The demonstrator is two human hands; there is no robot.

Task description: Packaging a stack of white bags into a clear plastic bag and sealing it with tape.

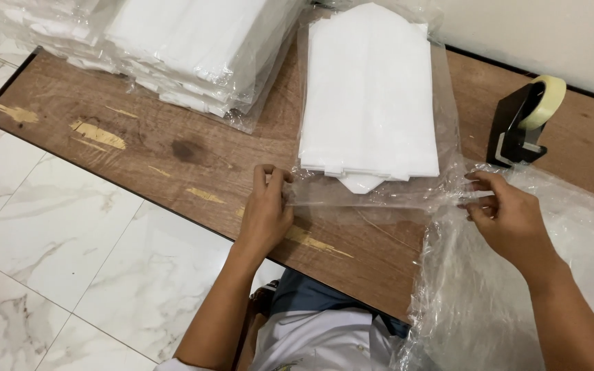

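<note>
Your left hand [264,216] pinches the near left corner of the clear plastic bag [448,89], with the thumb and fingertips closed on the loose flap at the bag's open end. Your right hand [507,213] does the same at the near right corner, its fingers curled and gripping the film there, so the flap lies stretched between your two hands along the near side of the bag. Inside the bag sits a folded stack of white fabric pieces [369,96], lying flat and lengthwise away from you, its near end stopping just short of the flap you hold. The bag rests on a wooden table [173,154] with a worn, chipped surface, roughly at its middle. Beyond your left hand, at the table's far left, lies a pile of already bagged white stacks [180,48], well apart from your fingers. To the right of your right hand stands a black tape dispenser [520,124] with a roll of clear tape, near the wall. Under and around your right forearm spreads a heap of loose clear plastic film [517,302], hanging over the near table edge. Below the table is a white marble-patterned tile floor [56,233].
</note>
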